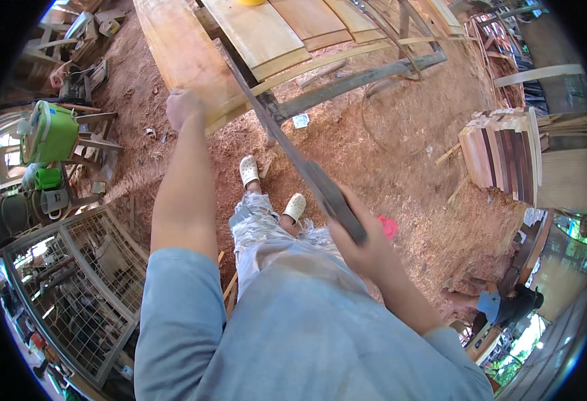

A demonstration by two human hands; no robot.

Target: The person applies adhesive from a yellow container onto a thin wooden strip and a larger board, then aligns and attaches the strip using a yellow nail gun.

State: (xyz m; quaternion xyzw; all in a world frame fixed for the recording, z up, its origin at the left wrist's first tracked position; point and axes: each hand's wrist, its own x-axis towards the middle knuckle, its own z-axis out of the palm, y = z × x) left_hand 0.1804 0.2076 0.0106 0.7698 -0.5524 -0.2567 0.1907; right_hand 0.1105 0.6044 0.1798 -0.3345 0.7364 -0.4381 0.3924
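Note:
My left hand (184,109) is closed on the near left corner of a long, pale reddish-brown board (185,50), which reaches away toward the top of the view. In my right hand (365,239) is a long, narrow, dark grey tool (293,155), thicker at my end. It slants up and leftward, and its far part passes by the right edge of the board. Whether it touches the board I cannot tell. The tool's exact kind does not show clearly. Beside my right fingers a pink-red thing (388,227) shows, too partly hidden to name.
Several planks (256,33) lie on a wooden frame (363,87) ahead. Stacked boards (500,157) stand at the right. A green bag (51,131) and a wire-mesh cage (73,281) are at the left. Another person (507,304) is at lower right. Shavings cover the ground (427,200).

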